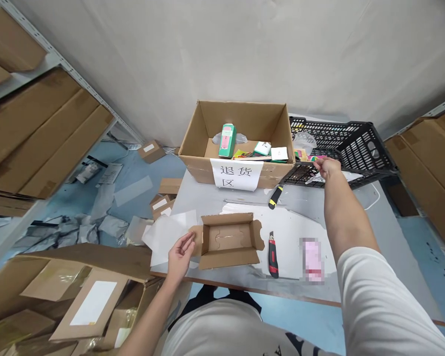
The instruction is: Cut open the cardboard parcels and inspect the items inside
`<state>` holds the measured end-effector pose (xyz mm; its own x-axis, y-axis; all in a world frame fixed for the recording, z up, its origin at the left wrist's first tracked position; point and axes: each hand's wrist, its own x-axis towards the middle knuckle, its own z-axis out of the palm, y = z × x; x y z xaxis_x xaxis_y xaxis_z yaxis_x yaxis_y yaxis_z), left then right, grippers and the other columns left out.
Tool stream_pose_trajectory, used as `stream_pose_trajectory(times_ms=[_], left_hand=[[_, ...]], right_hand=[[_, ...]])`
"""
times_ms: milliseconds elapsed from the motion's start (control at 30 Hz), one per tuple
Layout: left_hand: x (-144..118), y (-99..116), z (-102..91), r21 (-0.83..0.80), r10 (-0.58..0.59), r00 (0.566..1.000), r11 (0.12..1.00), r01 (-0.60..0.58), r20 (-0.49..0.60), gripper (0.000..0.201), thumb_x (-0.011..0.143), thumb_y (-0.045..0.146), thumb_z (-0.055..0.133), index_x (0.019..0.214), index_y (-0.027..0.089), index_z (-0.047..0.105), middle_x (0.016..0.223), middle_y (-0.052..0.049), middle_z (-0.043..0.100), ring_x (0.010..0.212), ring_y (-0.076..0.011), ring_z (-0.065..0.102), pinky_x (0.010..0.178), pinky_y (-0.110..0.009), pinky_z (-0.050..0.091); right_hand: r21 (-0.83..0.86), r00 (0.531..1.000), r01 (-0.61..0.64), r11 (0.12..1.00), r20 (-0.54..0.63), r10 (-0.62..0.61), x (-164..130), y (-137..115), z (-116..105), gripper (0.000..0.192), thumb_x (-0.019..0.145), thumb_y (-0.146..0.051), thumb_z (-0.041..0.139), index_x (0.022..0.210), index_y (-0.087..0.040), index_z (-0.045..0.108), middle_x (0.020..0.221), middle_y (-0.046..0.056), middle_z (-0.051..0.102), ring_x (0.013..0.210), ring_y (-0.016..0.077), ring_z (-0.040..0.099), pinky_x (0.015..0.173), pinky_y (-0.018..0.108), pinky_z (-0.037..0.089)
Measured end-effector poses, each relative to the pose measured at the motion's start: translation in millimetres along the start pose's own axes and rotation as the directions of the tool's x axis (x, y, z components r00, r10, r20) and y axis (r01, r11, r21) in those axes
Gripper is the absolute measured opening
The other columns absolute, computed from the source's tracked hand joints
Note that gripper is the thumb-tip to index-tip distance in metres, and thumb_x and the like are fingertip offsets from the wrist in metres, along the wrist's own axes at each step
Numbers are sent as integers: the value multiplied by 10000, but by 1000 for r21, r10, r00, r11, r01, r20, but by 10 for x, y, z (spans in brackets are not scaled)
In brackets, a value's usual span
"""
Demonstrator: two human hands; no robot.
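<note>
A small open cardboard box (230,241) sits on the table, its inside bare and its end flaps folded outward. My left hand (181,253) has its fingers closed at the box's left flap. Over the near side of a black plastic crate (359,133), my right hand (328,166) pinches a small pink and green packet (315,158), mostly hidden by the fingers and the rim. A red and black utility knife (273,257) lies right of the small box. Farther right is a pink item (313,261), blurred out.
A larger carton (196,165) with a paper sign holds several small packages, among them a green box (227,141). A yellow and black cutter (276,197) lies before it. At lower left, a big carton (85,251) holds parcels. Shelves with boxes flank both sides.
</note>
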<state>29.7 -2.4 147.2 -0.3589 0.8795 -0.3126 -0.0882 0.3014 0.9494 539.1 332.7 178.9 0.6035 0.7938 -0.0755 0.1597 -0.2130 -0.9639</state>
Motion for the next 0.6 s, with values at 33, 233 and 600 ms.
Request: stream_pose_trajectory(times_ms=[33, 233, 600], left_hand=[[10, -13, -9, 7, 8, 1000, 1000, -8, 6, 569, 626, 478, 754, 1056, 139, 600, 1216, -167, 608, 1194, -305, 520, 1052, -444, 383], [37, -33, -32, 30, 68, 995, 997, -70, 71, 572, 651, 503, 720, 1066, 131, 589, 1226, -179, 598, 1175, -301, 540, 1050, -450, 386], [343, -708, -765, 557, -161, 982, 809, 186, -95, 694, 852, 593, 359, 1375, 136, 348, 1531, -135, 177, 1416, -227, 121, 1154, -363, 113]], right_hand=[[14, 998, -56, 998, -22, 56, -46, -3, -43, 198, 755, 84, 495, 909, -31, 543, 857, 122, 654, 571, 49, 608, 555, 194, 525], [246, 964, -216, 945, -100, 246, -348, -119, -323, 227, 684, 56, 587, 819, -123, 555, 679, -15, 589, 597, 64, 604, 490, 140, 540], [282, 984, -176, 943, 70, 163, -2337, 715, -290, 313, 676, -345, 680, 941, -191, 615, 906, 26, 663, 868, 130, 619, 768, 270, 530]])
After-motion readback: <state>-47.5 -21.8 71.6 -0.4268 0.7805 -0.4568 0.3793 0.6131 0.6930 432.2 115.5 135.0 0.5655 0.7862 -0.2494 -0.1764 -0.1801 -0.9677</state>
